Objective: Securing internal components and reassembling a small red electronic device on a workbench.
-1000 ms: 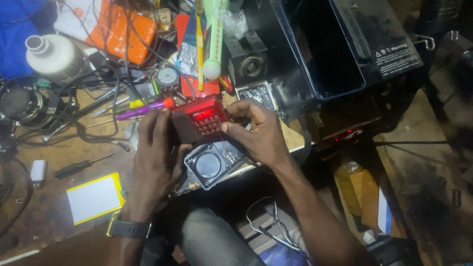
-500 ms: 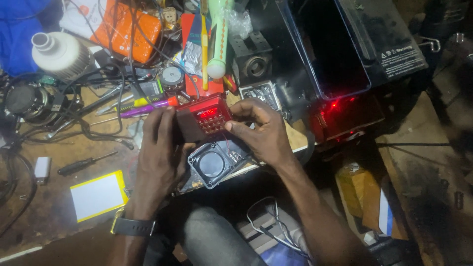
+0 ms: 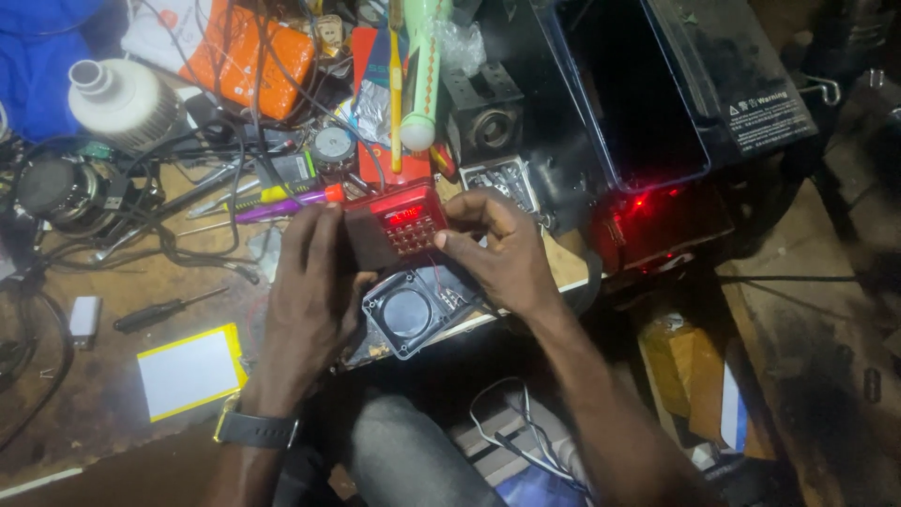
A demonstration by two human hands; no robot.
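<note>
Currently both hands up on small red radio (image 3: 394,230), held above near edge of wooden table (image 3: 113,441). Left hand (image 3: 314,282) wrapped round radio's left side, fingers curled over dark back/side panel, closed on it. Right hand (image 3: 502,249) grips right side, thumb on front near keypad, fingertips at top-right corner; also closed on it. Radio face tilted up twd camera: red lit display at top, grid of small buttons below. Thin red wire (image 3: 434,277) visible under radio, running down twd open black speaker housing (image 3: 413,310), which lies on table edge just below hands, round opening facing up. Watch (image 3: 255,430) on left wrist. Left of hands: black screwdriver (image 3: 167,310) flat on table, yellow-edged white pad (image 3: 190,371) nearer, small white adapter (image 3: 84,317) further left. Behind radio: purple pen (image 3: 277,207), yellow-handled tool (image 3: 394,80) and green cylinder (image 3: 424,75) lying across red box (image 3: 371,56). Far left: white bottle (image 3: 122,103), orange case (image 3: 246,56), tangle of black cables (image 3: 178,239), round speaker driver (image 3: 58,188). Right of hands: large black box (image 3: 657,84) w/ open top, red LED glow (image 3: 640,202) on unit below it. Whether wire joins radio to housing: cannot tell, hidden by right hand.
</note>
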